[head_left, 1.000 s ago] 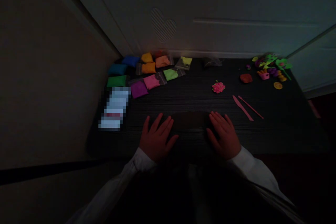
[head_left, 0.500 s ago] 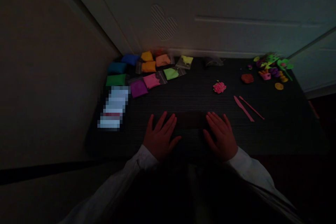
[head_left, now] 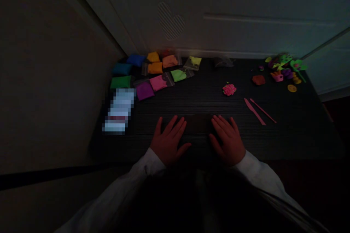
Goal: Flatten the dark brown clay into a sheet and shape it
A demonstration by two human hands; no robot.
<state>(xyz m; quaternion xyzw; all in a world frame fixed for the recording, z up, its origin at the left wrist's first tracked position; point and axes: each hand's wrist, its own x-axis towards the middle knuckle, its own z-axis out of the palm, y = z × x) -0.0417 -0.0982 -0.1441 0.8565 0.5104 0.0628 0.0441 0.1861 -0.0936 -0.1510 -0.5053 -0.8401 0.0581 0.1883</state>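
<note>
A flat, dark brown piece (head_left: 199, 123), perhaps clay, lies on the dark ridged table (head_left: 175, 103); the dim light hides its exact shape. At its left end rests my left hand (head_left: 168, 141), palm down, fingers spread and fingertips on or beside the piece. My right hand (head_left: 227, 140) lies flat at the opposite end with its thumb out. Neither hand is gripping anything. Beyond the right hand are a pink plastic knife (head_left: 254, 111) and a thin pink modelling stick (head_left: 263, 110). A pink ruffled clay flower (head_left: 229, 89) sits farther back.
Several bags of coloured clay, including a purple one (head_left: 145, 90), lie at the back left. Below them is a blurred, lit phone (head_left: 119, 111). A reddish-brown lump (head_left: 258, 79) and a cluster of clay flowers (head_left: 284, 66) occupy the back right. A white panel (head_left: 246, 25) stands behind.
My hands have come closer together along the brown piece, the left sliding right and the right sliding left. Both stay flat. The view has shifted slightly.
</note>
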